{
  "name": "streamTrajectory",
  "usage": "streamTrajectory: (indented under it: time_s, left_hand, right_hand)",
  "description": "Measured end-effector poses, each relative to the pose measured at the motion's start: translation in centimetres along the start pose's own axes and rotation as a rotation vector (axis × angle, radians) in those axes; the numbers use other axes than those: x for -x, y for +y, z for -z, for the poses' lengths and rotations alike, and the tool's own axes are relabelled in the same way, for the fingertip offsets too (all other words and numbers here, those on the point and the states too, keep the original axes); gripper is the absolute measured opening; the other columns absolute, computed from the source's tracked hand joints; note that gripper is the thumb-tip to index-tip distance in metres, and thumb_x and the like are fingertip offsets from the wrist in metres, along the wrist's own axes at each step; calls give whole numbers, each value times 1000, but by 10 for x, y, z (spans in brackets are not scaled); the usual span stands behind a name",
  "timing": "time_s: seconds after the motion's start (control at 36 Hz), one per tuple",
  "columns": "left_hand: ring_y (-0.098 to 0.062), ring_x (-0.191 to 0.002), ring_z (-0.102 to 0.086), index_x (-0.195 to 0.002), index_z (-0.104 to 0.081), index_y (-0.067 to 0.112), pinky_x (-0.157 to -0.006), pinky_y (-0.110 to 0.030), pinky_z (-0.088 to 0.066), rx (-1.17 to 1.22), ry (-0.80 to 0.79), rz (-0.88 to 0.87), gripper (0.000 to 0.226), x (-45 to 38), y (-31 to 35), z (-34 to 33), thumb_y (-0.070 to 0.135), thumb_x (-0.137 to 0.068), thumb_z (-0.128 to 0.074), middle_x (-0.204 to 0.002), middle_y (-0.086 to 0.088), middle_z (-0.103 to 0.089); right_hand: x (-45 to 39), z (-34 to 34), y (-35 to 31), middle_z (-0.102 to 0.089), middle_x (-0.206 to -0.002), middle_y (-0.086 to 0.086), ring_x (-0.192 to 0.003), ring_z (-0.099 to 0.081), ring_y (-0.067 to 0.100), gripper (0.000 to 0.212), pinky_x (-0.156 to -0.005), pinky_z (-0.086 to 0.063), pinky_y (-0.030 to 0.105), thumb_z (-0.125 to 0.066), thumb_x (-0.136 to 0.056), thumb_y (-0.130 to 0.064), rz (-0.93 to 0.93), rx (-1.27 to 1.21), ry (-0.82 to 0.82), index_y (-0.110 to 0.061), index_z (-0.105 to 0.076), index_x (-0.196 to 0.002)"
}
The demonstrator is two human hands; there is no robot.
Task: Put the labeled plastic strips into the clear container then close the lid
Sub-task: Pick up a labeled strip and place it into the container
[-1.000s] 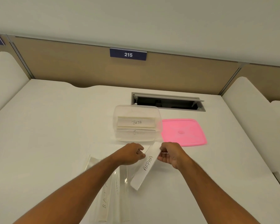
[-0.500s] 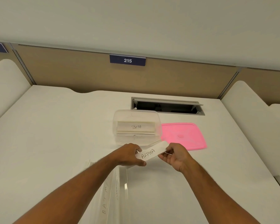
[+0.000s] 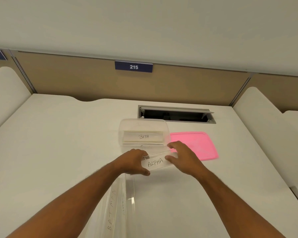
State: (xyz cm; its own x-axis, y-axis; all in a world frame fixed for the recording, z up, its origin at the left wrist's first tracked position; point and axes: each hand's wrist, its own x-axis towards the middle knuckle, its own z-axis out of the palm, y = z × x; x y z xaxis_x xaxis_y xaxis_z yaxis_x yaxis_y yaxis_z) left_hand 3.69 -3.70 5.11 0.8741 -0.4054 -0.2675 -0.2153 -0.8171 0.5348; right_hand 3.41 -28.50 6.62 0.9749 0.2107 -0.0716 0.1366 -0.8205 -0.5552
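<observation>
Step in hand: loading ALPHA strip (image 3: 155, 163). Left hand (image 3: 133, 161) and right hand (image 3: 182, 154) pinch its ends, fingers clamped, just before clear container (image 3: 143, 133). BETA strip (image 3: 143, 136) inside. Next: lift over near wall, lay flat. BATMAN strip (image 3: 111, 210) waits on worktop (image 3: 58, 143), probably with others; pink lid (image 3: 196, 145) off.

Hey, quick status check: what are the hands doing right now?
Left hand and right hand both grip ALPHA strip, just short of clear container. BETA strip already inside. Pink lid off, beside it. Nothing blocking.
</observation>
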Motion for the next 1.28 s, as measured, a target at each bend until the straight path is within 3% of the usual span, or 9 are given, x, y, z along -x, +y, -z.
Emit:
streamTrajectory:
  time_s: [0.11,0.28,0.5,0.69,0.78,0.92,1.03,1.14,1.28]
  left_hand:
    - [-10,-92,-61,-117,-62,27,-80,-28,-55,-20,12,-29,63,0,-2,7,54,-63,-81,-106,11,-64]
    - [-8,-99,-60,-126,-60,29,-86,-30,-54,-39,43,-78,69,3,-6,21,55,-64,-79,-116,12,-65]
    - [-8,-97,-59,-127,-57,33,-82,-25,-53,-80,91,-135,67,1,-9,42,53,-67,-78,-119,13,-65]
    - [-13,-109,-57,-136,-51,32,-89,-29,-50,-136,179,-158,74,-8,-12,59,51,-71,-80,-129,11,-61]
    - [-14,-107,-58,-135,-49,33,-84,-30,-50,-219,261,-169,69,-13,-14,66,51,-75,-78,-127,11,-62]
    - [-18,-105,-59,-132,-48,29,-80,-32,-50,-301,331,-149,66,-24,-18,78,51,-77,-76,-123,8,-62]
    - [-21,-100,-59,-127,-50,25,-75,-34,-49,-365,342,-118,62,-34,-24,86,53,-77,-75,-118,5,-64]
    - [-23,-97,-59,-125,-51,23,-74,-35,-49,-393,307,-89,61,-45,-30,91,51,-77,-76,-115,3,-65]
    - [-25,-96,-60,-124,-54,21,-73,-34,-46,-376,247,-58,58,-59,-38,93,41,-76,-80,-112,-1,-66]
  right_hand:
    - [-2,9,-7,-51,-138,-13,-123,-47,10,70,-96,-42,28,-73,-80,-53,96,200,-176,-32,-47,-141]
    - [-11,21,-15,-53,-141,-10,-124,-50,15,76,-100,-42,32,-78,-77,-49,154,342,-235,-30,-46,-143]
    - [-28,35,-27,-67,-108,-6,-87,-58,18,56,-71,-51,34,-78,-70,-54,190,438,-246,-33,-47,-112]
    - [-44,45,-39,-67,-102,0,-79,-56,21,60,-62,-42,32,-79,-72,-54,228,518,-174,-28,-45,-114]
    - [-55,50,-48,-68,-100,1,-78,-55,22,59,-61,-37,32,-78,-74,-53,263,574,-91,-25,-47,-116]
    - [-73,56,-62,-67,-103,-1,-92,-63,26,50,-70,-48,35,-78,-77,-48,309,632,-25,-20,-57,-113]
    - [-86,54,-66,-66,-98,-1,-90,-62,26,42,-66,-43,34,-76,-78,-46,304,647,-22,-18,-59,-104]
    - [-97,46,-65,-67,-100,0,-90,-62,26,43,-65,-38,32,-76,-80,-45,313,662,-4,-18,-60,-109]
    - [-112,32,-58,-69,-103,3,-92,-64,28,40,-67,-42,34,-77,-80,-40,272,644,-16,-17,-61,-110]
